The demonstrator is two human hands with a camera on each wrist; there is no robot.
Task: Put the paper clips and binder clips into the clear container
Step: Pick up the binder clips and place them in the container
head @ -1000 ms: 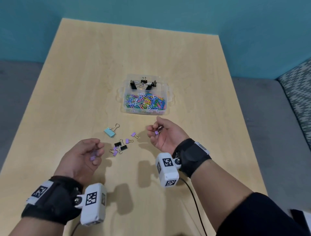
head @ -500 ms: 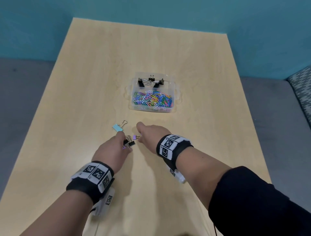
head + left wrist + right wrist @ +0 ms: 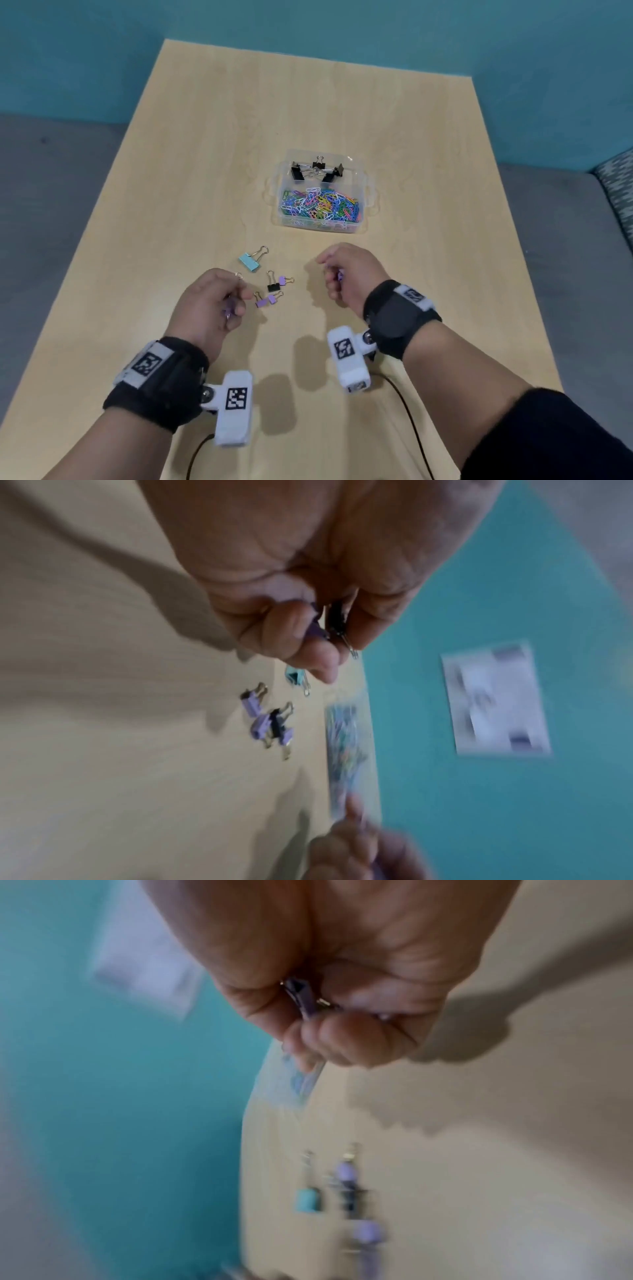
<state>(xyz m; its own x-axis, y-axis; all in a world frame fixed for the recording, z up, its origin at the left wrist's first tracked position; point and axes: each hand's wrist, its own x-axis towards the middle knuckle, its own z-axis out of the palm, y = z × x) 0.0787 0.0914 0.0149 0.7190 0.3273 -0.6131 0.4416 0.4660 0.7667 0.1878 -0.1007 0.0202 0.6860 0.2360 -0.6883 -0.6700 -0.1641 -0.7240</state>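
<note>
Both hands hold small binder clips: left hand (image 3: 212, 301), right hand (image 3: 349, 274). The container (image 3: 366, 192) sits ahead on the counter (image 3: 205, 137), nearer the right; five clips (image 3: 272, 287) lie between the hands.

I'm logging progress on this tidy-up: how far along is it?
Done: paper clips and black binder clips lie in the clear container. In hand: left hand and right hand each grip small clips. Left: five binder clips on the table, including the teal one.
</note>
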